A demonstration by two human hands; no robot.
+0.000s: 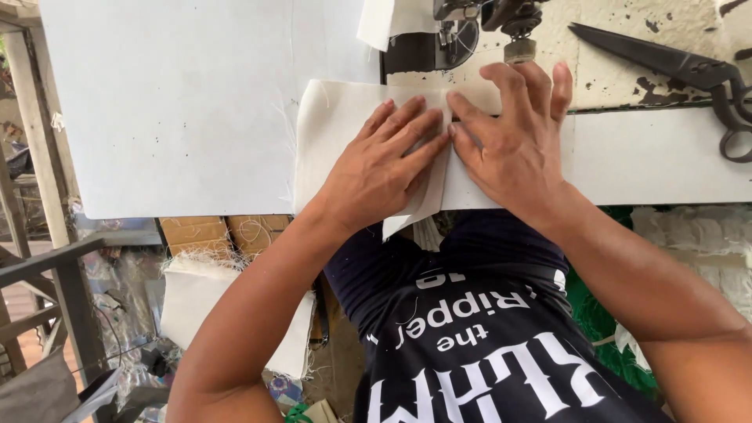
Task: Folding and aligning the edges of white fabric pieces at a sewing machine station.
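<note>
left hand [376, 168] and right hand [513, 141] press flat, fingers spread, gripping nothing, on cream cloth [333, 125] lying on the white table [180, 110] before the sewing machine [470, 27]; black scissors [674, 66] lie right; cloth scraps litter the floor below

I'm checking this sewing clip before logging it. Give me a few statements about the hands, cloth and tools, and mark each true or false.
1. Both hands press flat on the cream cloth. True: the left hand and right hand lie palm down on it.
2. The right hand holds the scissors. False: the black scissors lie untouched on the worn table, to the right.
3. The sewing machine's presser foot sits just beyond the fingertips. True.
4. The cloth is bright red. False: it is cream.
5. A large white sheet lies left of the cloth. True.
</note>
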